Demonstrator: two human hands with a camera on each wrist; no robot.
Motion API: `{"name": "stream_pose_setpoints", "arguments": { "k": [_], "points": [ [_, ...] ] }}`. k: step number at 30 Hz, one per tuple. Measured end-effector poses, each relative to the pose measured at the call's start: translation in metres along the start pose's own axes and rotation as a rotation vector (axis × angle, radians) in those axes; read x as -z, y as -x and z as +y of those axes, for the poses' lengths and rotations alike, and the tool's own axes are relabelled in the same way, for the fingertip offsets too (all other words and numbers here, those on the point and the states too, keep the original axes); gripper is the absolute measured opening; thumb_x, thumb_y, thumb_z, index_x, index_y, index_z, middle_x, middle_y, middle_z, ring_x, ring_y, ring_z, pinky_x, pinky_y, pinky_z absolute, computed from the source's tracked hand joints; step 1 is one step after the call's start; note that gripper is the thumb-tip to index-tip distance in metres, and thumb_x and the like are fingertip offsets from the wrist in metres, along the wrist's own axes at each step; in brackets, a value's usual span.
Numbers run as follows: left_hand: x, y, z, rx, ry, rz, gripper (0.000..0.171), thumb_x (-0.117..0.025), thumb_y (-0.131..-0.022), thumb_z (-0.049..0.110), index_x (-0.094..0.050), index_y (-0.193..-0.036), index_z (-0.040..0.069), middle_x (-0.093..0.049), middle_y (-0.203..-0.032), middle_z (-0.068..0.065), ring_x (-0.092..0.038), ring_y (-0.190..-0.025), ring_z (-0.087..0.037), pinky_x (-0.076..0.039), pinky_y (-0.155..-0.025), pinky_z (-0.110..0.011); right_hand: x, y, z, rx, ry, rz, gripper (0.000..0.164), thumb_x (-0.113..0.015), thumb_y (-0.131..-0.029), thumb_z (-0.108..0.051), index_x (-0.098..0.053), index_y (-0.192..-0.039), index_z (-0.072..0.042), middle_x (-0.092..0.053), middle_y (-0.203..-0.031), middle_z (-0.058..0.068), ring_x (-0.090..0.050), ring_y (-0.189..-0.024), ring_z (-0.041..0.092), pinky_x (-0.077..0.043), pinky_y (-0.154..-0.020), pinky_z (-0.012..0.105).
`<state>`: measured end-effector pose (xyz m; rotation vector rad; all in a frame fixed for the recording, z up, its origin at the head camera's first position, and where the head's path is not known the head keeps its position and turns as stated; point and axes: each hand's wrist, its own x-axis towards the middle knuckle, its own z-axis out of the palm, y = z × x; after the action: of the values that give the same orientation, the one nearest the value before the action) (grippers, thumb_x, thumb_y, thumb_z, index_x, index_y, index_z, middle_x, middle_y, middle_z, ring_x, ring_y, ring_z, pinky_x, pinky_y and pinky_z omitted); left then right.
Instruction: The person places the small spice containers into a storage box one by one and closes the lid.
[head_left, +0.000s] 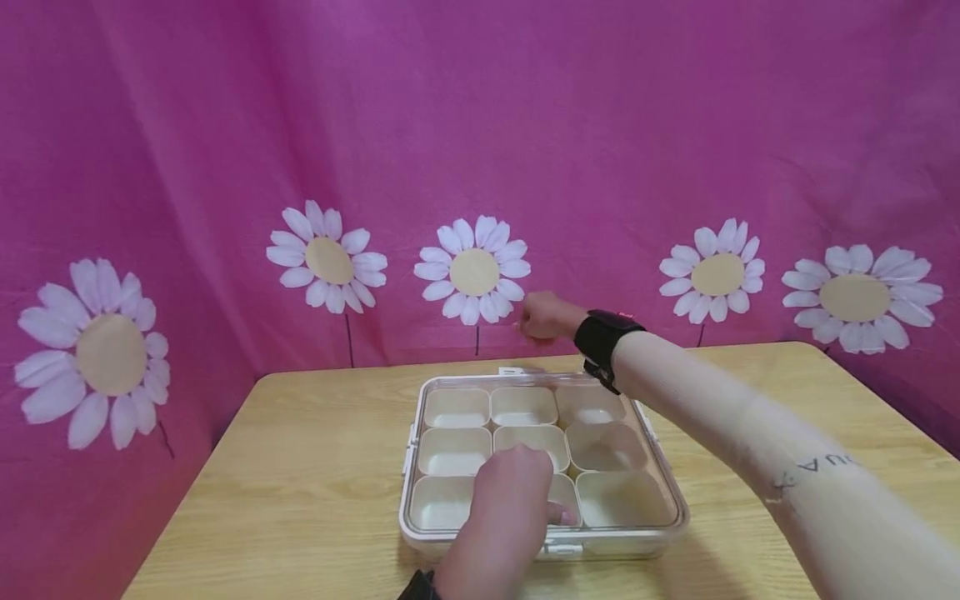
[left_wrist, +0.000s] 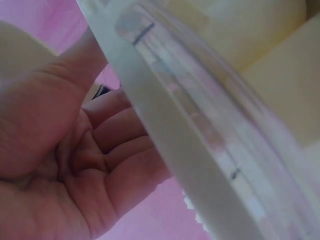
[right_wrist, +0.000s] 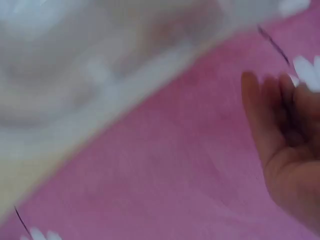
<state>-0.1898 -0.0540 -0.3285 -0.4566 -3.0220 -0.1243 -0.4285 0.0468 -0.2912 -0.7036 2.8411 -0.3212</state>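
Observation:
A storage box (head_left: 450, 542) with a clear lid and several cream cups (head_left: 453, 450) in rows stands on the table. Over its front part is my left hand (head_left: 513, 492), with the thumb out to the right. In the left wrist view, the palm of the left hand (left_wrist: 85, 165) faces the camera, and the box's side (left_wrist: 180, 155) hides the fingertips. Beyond the back edge of the box, my right hand (head_left: 549, 318) hovers with loosely bent fingers and holds nothing. The right wrist view shows the right hand (right_wrist: 290, 145) apart from the blurred box (right_wrist: 125, 90).
White clasps (head_left: 562, 550) sit on the box's sides. The wooden table (head_left: 315, 467) extends left and right of it. A pink curtain (head_left: 480, 125) with large daisies (head_left: 475, 272) hangs behind the table. The right forearm (head_left: 720, 425) crosses the box's back right corner.

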Motion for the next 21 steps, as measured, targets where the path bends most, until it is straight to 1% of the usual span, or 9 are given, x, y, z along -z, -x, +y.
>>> {"name": "stream_pose_setpoints", "arguments": {
  "k": [1,3,6,7,8,11,14,16,21],
  "points": [
    [-0.001,0.000,0.001,0.002,-0.009,0.000,0.047,-0.089,-0.062,0.055,-0.070,-0.072,0.013,-0.061,-0.062,0.001,-0.062,-0.060,-0.018,-0.050,-0.053,-0.029,0.006,0.001,0.000,0.034,0.001,-0.055,0.038,-0.054,-0.104,-0.014,-0.057,-0.067,-0.004,-0.051,-0.062,0.001,-0.054,-0.058,0.013,-0.048,-0.063,0.023],
    [-0.002,0.001,0.003,0.012,-0.015,0.003,0.048,-0.088,-0.062,0.056,-0.070,-0.073,0.013,-0.061,-0.062,0.001,-0.063,-0.060,-0.018,-0.050,-0.053,-0.029,0.014,0.005,-0.002,0.070,0.016,-0.194,0.033,-0.050,-0.107,-0.022,-0.068,-0.091,0.000,-0.063,-0.081,0.004,-0.057,-0.073,0.016,-0.049,-0.074,0.028],
    [-0.002,0.001,0.004,0.013,0.010,0.009,0.047,-0.089,-0.061,0.055,-0.071,-0.073,0.013,-0.061,-0.063,0.000,-0.064,-0.062,-0.019,-0.051,-0.053,-0.030,0.014,0.010,-0.008,0.056,-0.003,-0.409,0.044,-0.043,-0.110,-0.036,-0.064,-0.128,-0.001,-0.067,-0.116,0.009,-0.063,-0.103,0.024,-0.052,-0.093,0.037],
    [-0.002,0.001,0.004,0.013,0.025,0.003,0.047,-0.089,-0.062,0.054,-0.071,-0.073,0.012,-0.061,-0.063,0.000,-0.064,-0.062,-0.019,-0.051,-0.054,-0.030,0.012,0.012,-0.011,0.035,-0.017,-0.460,0.047,-0.042,-0.109,-0.039,-0.061,-0.134,-0.004,-0.066,-0.123,0.009,-0.061,-0.112,0.026,-0.052,-0.098,0.039],
    [-0.002,0.002,0.004,0.011,0.043,0.003,0.046,-0.090,-0.062,0.053,-0.071,-0.073,0.012,-0.061,-0.063,0.000,-0.064,-0.062,-0.020,-0.051,-0.054,-0.030,0.008,0.013,-0.013,0.025,-0.009,-0.490,0.046,-0.043,-0.109,-0.041,-0.063,-0.132,-0.006,-0.066,-0.120,0.007,-0.061,-0.112,0.026,-0.053,-0.096,0.038],
    [-0.002,0.001,0.004,0.002,0.056,-0.008,0.045,-0.090,-0.064,0.052,-0.073,-0.075,0.012,-0.060,-0.063,0.000,-0.063,-0.062,-0.019,-0.051,-0.055,-0.030,-0.002,0.014,-0.017,-0.006,-0.007,-0.487,0.035,-0.049,-0.107,-0.039,-0.068,-0.103,-0.010,-0.058,-0.088,0.001,-0.059,-0.095,0.023,-0.057,-0.085,0.034],
    [-0.002,0.001,0.004,-0.002,0.048,0.000,0.045,-0.090,-0.062,0.052,-0.073,-0.076,0.013,-0.063,-0.065,0.000,-0.064,-0.063,-0.019,-0.051,-0.056,-0.030,-0.009,0.015,-0.017,-0.047,-0.017,-0.419,0.033,-0.056,-0.104,-0.036,-0.063,-0.085,-0.011,-0.041,-0.071,-0.003,-0.053,-0.080,0.019,-0.059,-0.077,0.033],
    [-0.002,0.000,0.004,0.000,0.031,0.004,0.046,-0.090,-0.061,0.053,-0.073,-0.076,0.013,-0.064,-0.066,0.000,-0.066,-0.064,-0.019,-0.052,-0.056,-0.030,-0.012,0.016,-0.018,-0.061,-0.025,-0.374,0.033,-0.059,-0.103,-0.036,-0.065,-0.083,-0.010,-0.039,-0.067,-0.003,-0.050,-0.074,0.016,-0.059,-0.075,0.033],
    [-0.002,0.001,0.003,0.002,0.014,0.020,0.047,-0.090,-0.061,0.054,-0.073,-0.078,0.014,-0.065,-0.067,0.000,-0.066,-0.065,-0.019,-0.052,-0.055,-0.030,-0.015,0.015,-0.021,-0.119,-0.042,-0.301,0.031,-0.063,-0.100,-0.035,-0.070,-0.086,-0.008,-0.042,-0.066,-0.003,-0.047,-0.068,0.013,-0.059,-0.068,0.031]
  ]
}}
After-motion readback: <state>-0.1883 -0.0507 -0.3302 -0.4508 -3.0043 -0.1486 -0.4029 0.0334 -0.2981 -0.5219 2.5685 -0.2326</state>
